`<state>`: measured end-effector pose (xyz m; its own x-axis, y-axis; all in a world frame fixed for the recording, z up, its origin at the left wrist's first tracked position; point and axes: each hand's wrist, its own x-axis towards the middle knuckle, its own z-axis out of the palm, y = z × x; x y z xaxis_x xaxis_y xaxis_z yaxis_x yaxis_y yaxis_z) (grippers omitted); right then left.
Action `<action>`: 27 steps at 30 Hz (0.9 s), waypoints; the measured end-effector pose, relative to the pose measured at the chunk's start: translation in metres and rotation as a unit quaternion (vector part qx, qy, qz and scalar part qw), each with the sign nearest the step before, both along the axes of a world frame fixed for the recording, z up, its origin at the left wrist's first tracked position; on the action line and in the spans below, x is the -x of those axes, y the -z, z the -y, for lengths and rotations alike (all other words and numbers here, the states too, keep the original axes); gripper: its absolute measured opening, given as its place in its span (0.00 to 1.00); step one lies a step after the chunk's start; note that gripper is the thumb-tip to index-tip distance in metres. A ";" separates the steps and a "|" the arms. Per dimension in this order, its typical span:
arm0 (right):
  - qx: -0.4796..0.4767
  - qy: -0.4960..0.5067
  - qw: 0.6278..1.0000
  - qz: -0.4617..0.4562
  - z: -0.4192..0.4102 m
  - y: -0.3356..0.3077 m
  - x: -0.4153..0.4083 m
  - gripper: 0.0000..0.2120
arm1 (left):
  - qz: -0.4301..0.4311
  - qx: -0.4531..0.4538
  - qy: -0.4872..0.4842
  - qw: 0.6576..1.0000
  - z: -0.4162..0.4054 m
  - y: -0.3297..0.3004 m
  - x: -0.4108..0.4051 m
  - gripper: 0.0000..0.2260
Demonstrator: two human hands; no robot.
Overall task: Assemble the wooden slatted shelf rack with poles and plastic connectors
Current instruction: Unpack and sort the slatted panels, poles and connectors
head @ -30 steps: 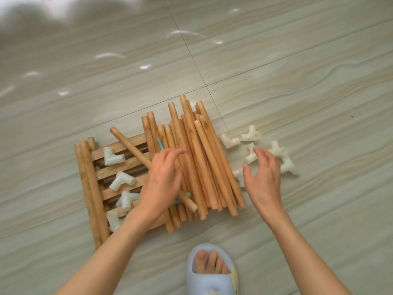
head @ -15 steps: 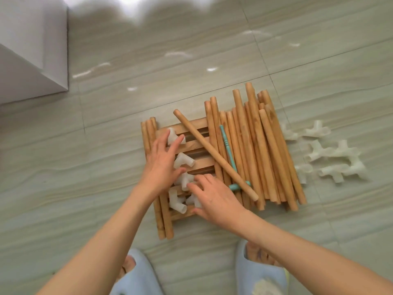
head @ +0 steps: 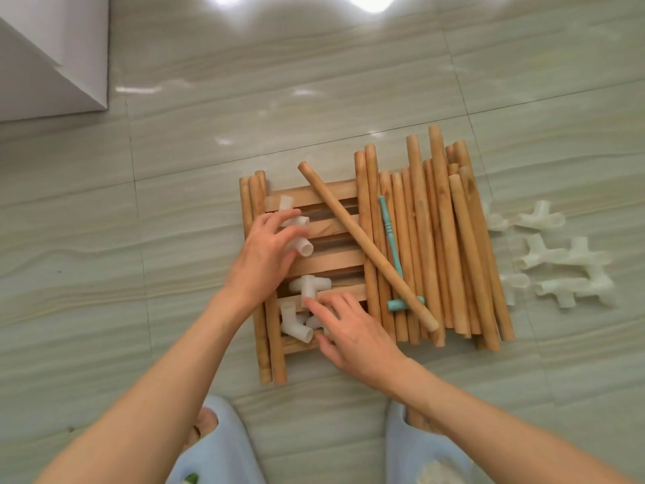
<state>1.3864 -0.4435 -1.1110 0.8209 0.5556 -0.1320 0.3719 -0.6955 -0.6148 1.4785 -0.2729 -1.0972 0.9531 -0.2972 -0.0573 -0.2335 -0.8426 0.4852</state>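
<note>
Pale grey-green floor tiles point(head: 314, 99) with a glossy sheen fill the scene, and a white cabinet corner point(head: 52, 54) stands at the far left. On the floor lies a wooden slatted panel point(head: 331, 263), flat, with two poles along its left edge and a row of wooden poles point(head: 436, 239) packed side by side over its right part. One loose pole point(head: 366, 244) lies diagonally across the slats and the row, its far end pointing left. A teal tool point(head: 392, 246) rests among the poles, its crossbar at the near end under the diagonal pole. White plastic connectors point(head: 307, 286) sit on the slats, and a further cluster of connectors point(head: 558, 260) lies on the floor just right of the poles. The left hand point(head: 268, 253) has its grip curled around an elbow connector point(head: 302, 246) on the far part of the slats, with another connector just beyond its fingertips. The right hand point(head: 352, 326) reaches over the near slats, fingers spread and relaxed, fingertips touching the connectors there without holding any. Two light blue slippers point(head: 223, 448) show at the near edge.
</note>
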 end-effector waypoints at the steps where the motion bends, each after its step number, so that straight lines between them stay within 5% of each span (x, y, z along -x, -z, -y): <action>1: -0.012 0.010 1.000 0.000 -0.001 0.001 0.001 0.24 | -0.001 0.007 -0.005 1.000 -0.002 -0.001 -0.001 0.11; 6: -0.061 0.072 0.995 0.026 0.001 -0.002 0.008 0.11 | -0.033 -0.030 0.010 0.999 -0.001 -0.004 -0.011 0.10; 11: -0.106 0.121 0.986 0.041 0.011 -0.012 0.008 0.11 | -0.084 -0.064 0.020 0.994 0.010 -0.006 -0.019 0.12; 18: -0.157 0.275 0.947 0.046 0.035 -0.043 -0.028 0.10 | -0.003 0.035 -0.036 0.999 0.011 -0.017 -0.012 0.12; 21: -0.154 0.384 0.909 0.056 0.067 -0.053 -0.047 0.09 | -0.008 0.095 -0.050 0.994 0.034 -0.031 -0.006 0.12; 27: -0.153 0.621 0.769 0.022 0.157 -0.049 -0.049 0.03 | -0.097 0.187 0.020 0.977 0.139 -0.043 0.019 0.10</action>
<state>1.4355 -0.6009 -1.0616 0.7433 -0.6601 -0.1086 -0.4373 -0.3566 -0.8256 1.4594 -0.4119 -1.0546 0.9223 -0.3685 -0.1169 -0.1349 -0.5902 0.7959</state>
